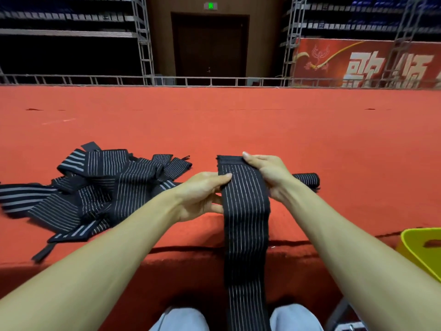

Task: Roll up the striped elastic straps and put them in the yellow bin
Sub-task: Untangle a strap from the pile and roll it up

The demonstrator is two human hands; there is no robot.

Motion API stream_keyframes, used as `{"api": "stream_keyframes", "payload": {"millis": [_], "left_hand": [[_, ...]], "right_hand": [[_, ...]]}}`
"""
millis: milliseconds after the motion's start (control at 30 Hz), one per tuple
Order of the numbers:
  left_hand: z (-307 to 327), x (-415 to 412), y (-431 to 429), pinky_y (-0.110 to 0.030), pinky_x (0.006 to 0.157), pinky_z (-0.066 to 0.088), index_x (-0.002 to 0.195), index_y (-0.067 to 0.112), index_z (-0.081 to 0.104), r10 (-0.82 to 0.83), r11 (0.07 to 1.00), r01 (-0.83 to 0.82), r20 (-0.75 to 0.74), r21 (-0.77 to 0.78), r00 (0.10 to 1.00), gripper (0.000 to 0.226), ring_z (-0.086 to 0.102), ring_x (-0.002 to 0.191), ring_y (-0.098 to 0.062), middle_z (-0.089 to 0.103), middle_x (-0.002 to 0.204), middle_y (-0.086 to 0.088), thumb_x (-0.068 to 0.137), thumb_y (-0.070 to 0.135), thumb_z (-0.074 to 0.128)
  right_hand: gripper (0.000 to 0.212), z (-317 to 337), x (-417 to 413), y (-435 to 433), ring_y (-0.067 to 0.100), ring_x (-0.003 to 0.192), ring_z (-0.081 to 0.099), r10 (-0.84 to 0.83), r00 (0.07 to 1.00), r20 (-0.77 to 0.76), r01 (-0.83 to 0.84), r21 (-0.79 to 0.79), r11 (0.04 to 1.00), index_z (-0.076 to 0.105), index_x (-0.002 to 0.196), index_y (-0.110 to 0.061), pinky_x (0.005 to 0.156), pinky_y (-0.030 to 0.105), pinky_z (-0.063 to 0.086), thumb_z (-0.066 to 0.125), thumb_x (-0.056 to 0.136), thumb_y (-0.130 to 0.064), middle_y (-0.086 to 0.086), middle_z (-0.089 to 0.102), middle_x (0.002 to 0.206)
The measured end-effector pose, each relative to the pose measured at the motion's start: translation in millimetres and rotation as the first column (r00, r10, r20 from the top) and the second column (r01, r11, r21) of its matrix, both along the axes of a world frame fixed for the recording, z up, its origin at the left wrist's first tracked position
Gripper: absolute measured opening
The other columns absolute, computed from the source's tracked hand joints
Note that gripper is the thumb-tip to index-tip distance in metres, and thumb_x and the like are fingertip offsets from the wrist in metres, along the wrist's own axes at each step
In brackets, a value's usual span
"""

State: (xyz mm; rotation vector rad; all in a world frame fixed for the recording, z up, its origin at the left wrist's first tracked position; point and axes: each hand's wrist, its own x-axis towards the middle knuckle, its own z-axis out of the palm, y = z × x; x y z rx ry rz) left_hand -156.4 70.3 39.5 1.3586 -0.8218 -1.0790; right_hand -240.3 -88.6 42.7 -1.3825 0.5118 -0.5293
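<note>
A long black strap with thin white stripes (245, 225) lies flat on the red platform and hangs over its front edge, down between my knees. My left hand (202, 195) pinches its left edge, thumb underneath. My right hand (268, 174) holds its right edge near the far end, fingers on top. A heap of several more striped straps (100, 187) lies to the left. One rolled strap (307, 180) sits behind my right wrist. The yellow bin (422, 252) shows at the lower right, below the platform.
The red carpeted platform (214, 120) stretches far ahead to a metal railing (214, 80). Its front edge (181, 255) drops off just before my knees. Scaffold towers, a dark door and a red banner stand beyond.
</note>
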Motion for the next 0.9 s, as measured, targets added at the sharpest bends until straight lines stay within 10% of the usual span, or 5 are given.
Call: {"api": "stream_keyframes", "payload": {"millis": [167,433,633,900], "left_hand": [[-21,20,-9,-0.041,0.087,0.053,0.124,0.009,0.058,0.175,0.985,-0.175,0.099,-0.005,0.98,0.032,0.062,0.089,-0.023,0.066,0.108,-0.007,0.1,0.027,0.05],[-60,33,-41,-0.018,0.053,0.05,0.118,0.011,0.056,0.435,0.896,-0.393,0.23,-0.207,0.87,0.02,0.064,0.063,-0.005,0.069,0.082,-0.004,0.1,0.014,0.05],[-105,43,-64,-0.025,0.059,0.046,0.105,0.024,0.059,0.471,0.882,-0.421,0.358,-0.21,0.807,0.016,0.06,0.063,-0.009,0.067,0.072,-0.005,0.098,0.011,0.052],[-118,49,-62,-0.031,0.059,0.041,0.089,0.038,0.064,0.52,0.851,-0.464,0.275,-0.245,0.809,0.037,0.054,0.065,-0.019,0.064,0.071,-0.011,0.095,0.004,0.052]], "right_hand": [[0.018,-19,6,-1,0.007,0.047,0.055,-0.03,1.0,0.003,0.03,-0.043,0.999,0.064,0.1,-0.008,0.041,0.018,0.043,0.062,0.095,-0.025,0.002,0.062,0.072],[0.009,-62,28,-15,0.006,0.046,0.052,-0.049,0.998,0.031,0.051,-0.066,0.997,0.064,0.097,-0.008,0.04,0.017,0.038,0.063,0.093,-0.016,0.007,0.06,0.075],[0.007,-110,37,-32,0.018,0.078,0.059,-0.102,0.994,0.03,0.105,-0.152,0.983,0.068,0.085,-0.013,0.071,0.032,0.049,0.065,0.091,-0.01,0.007,0.067,0.083],[0.006,-116,33,-35,0.023,0.071,0.053,-0.01,0.996,0.085,0.013,-0.035,0.999,0.072,0.083,-0.01,0.056,0.027,0.038,0.069,0.085,-0.005,0.01,0.066,0.083]]}}
